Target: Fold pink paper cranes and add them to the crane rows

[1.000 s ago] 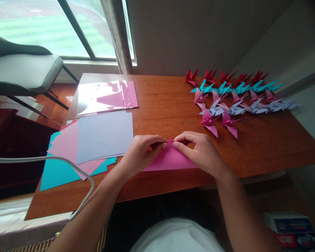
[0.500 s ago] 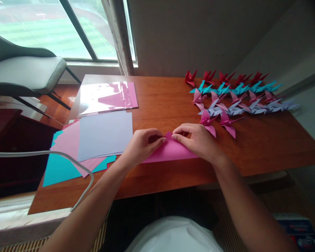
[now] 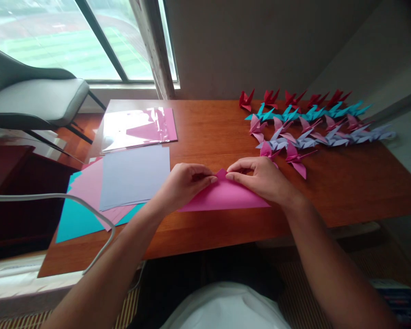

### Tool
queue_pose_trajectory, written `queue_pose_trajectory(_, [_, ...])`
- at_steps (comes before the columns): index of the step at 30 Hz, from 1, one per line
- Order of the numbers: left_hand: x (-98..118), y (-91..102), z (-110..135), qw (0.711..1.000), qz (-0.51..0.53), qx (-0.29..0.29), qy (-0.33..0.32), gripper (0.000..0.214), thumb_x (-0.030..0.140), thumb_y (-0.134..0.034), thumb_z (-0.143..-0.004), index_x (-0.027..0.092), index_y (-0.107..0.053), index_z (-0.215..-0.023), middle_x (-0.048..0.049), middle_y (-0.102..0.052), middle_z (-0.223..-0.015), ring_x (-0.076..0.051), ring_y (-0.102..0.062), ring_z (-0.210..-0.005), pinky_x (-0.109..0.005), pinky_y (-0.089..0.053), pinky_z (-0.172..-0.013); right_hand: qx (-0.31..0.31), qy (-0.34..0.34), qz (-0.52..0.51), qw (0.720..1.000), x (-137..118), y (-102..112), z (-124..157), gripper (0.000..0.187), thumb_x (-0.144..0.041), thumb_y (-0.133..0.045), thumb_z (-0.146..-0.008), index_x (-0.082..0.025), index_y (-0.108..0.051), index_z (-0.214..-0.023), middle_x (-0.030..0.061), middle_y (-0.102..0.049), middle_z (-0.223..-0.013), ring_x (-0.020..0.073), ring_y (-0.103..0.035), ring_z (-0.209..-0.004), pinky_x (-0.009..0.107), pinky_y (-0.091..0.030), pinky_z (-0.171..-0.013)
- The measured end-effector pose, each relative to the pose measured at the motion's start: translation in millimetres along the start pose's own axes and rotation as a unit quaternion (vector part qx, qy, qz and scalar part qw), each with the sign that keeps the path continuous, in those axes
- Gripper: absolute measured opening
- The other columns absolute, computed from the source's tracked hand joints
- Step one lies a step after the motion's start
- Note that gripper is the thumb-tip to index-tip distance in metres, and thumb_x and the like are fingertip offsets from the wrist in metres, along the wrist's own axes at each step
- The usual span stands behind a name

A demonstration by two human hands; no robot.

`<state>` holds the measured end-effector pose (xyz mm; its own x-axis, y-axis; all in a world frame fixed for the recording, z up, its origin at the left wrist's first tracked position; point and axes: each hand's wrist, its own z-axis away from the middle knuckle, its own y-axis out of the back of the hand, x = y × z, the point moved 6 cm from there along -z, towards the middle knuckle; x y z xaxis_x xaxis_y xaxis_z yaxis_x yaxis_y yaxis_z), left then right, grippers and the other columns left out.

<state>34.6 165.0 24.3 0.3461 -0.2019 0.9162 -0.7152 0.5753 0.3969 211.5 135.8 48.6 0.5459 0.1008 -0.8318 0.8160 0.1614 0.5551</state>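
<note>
A magenta sheet of paper (image 3: 226, 197), folded into a triangle, lies near the front edge of the table with its point facing away from me. My left hand (image 3: 193, 185) pinches its left slanting side close to the tip. On the opposite side, my right hand (image 3: 251, 176) grips the paper between thumb and fingers, also near the tip. Both hands partly cover the slanting sides. Just beyond my right hand stand two magenta paper cranes, one (image 3: 296, 160) in full view and the other partly hidden by that hand.
Rows of red, turquoise (image 3: 287, 114), pink and pale lilac cranes (image 3: 304, 140) fill the back right. Loose lilac sheets (image 3: 135, 176) overlap pink and turquoise paper (image 3: 75, 224) at left, below a clear packet of paper (image 3: 140, 128). A white cable (image 3: 89, 208) crosses the left front.
The hands have moved slightly apart at the tip, still pinching the magenta paper. More of its lower edge shows on both sides. The view has shifted a little.
</note>
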Motion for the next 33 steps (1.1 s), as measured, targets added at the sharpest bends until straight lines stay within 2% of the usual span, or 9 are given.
queue_pose_trajectory(19, [7.8,-2.9,-0.4,1.000,0.027,0.006,0.010,0.023,0.034,-0.065,-0.089,0.014,-0.076,-0.086,-0.0025,-0.072,-0.079,-0.013,-0.059,-0.070,-0.020,-0.045,-0.061,0.018,-0.015,-0.038,0.999,2.3,5.9,3.3,0.008,-0.027,-0.072,-0.085,-0.023,-0.079,-0.087,0.0001,-0.080,-0.090,0.0186,-0.073,-0.085,0.027,-0.052,-0.075])
queue_pose_trajectory(33, [3.8,-1.7,-4.6,0.999,-0.035,0.025,-0.013,0.024,0.035,-0.062,-0.089,0.015,-0.076,-0.087,-0.0031,-0.073,-0.077,-0.014,-0.061,-0.069,-0.022,-0.045,-0.060,0.021,0.020,0.017,0.999,3.9,3.4,-1.5,0.008,-0.026,-0.070,-0.087,-0.024,-0.078,-0.087,-0.0004,-0.079,-0.090,0.0185,-0.072,-0.083,0.028,-0.051,-0.072])
